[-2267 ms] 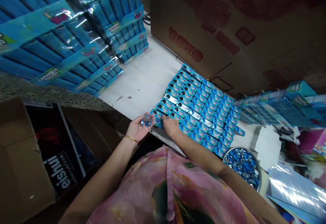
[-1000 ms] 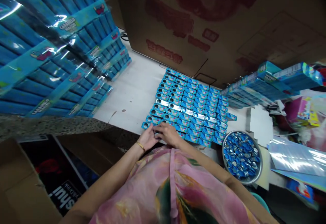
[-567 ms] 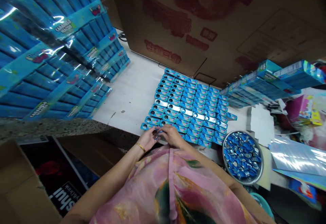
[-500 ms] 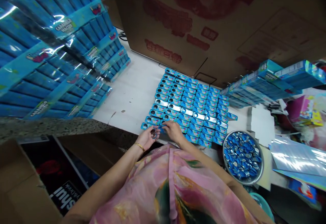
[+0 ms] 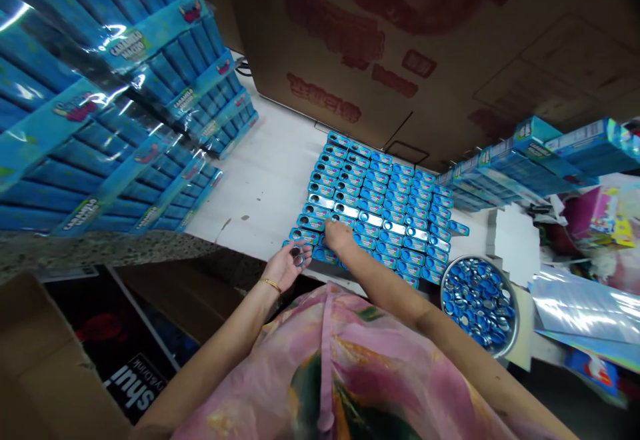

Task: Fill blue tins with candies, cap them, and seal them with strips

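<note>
Rows of small blue cases (image 5: 370, 230) lie side by side on the white table. Those in the left columns show dark round openings; many farther right have blue rounds in them. Palm up, my left hand (image 5: 284, 269) is at the near left corner of the rows and holds a couple of small round metal discs (image 5: 299, 260) on its fingers. My right hand (image 5: 340, 237) reaches over the left columns, fingers bent down onto a case. Its fingertips are hidden, so whatever they pinch cannot be seen.
A metal bowl (image 5: 480, 307) of blue and silver discs stands at the right. Wrapped stacks of blue boxes (image 5: 125, 107) rise at the left, and a large cardboard box (image 5: 400, 40) walls the back. More blue boxes (image 5: 530, 153) line the right rear.
My right hand has moved away from my left hand, forward over the cases. My left hand has shifted slightly left, its discs now showing more plainly.
</note>
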The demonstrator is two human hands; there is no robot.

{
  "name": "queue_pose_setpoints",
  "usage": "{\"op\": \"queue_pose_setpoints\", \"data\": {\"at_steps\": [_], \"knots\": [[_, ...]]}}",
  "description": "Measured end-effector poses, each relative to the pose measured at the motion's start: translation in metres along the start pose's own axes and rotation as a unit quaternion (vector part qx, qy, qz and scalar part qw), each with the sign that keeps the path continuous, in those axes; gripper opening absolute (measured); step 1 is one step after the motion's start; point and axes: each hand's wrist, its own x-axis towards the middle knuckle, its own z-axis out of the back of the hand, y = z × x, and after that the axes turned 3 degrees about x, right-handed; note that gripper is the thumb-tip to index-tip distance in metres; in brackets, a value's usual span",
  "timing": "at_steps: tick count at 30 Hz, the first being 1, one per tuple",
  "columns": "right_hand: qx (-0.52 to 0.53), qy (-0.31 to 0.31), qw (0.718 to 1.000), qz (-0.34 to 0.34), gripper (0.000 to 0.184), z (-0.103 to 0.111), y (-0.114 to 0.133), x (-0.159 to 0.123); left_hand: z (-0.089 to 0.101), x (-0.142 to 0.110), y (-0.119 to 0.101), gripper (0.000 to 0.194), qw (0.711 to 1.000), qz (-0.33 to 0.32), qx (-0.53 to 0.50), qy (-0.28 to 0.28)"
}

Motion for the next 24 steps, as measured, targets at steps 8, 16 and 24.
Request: {"op": "queue_pose_setpoints", "data": {"at_steps": [8,16,24], "knots": [[0.136,-0.094,0.958,0.233,0.026,-0.015,-0.005,-0.044,-0.012,0.008,-0.008,0.021,0.995,0.014,-0.087,0.057],[0.169,-0.115,0.958,0.201,0.027,-0.008,-0.021,-0.038,-0.013,0.013,-0.006,0.013,0.999,0.008,-0.023,0.034],[0.033,-0.041,0.998,-0.019,0.035,0.013,-0.015,0.006,0.000,0.015,-0.011,0.009,0.999,-0.029,-0.019,-0.003]]}}
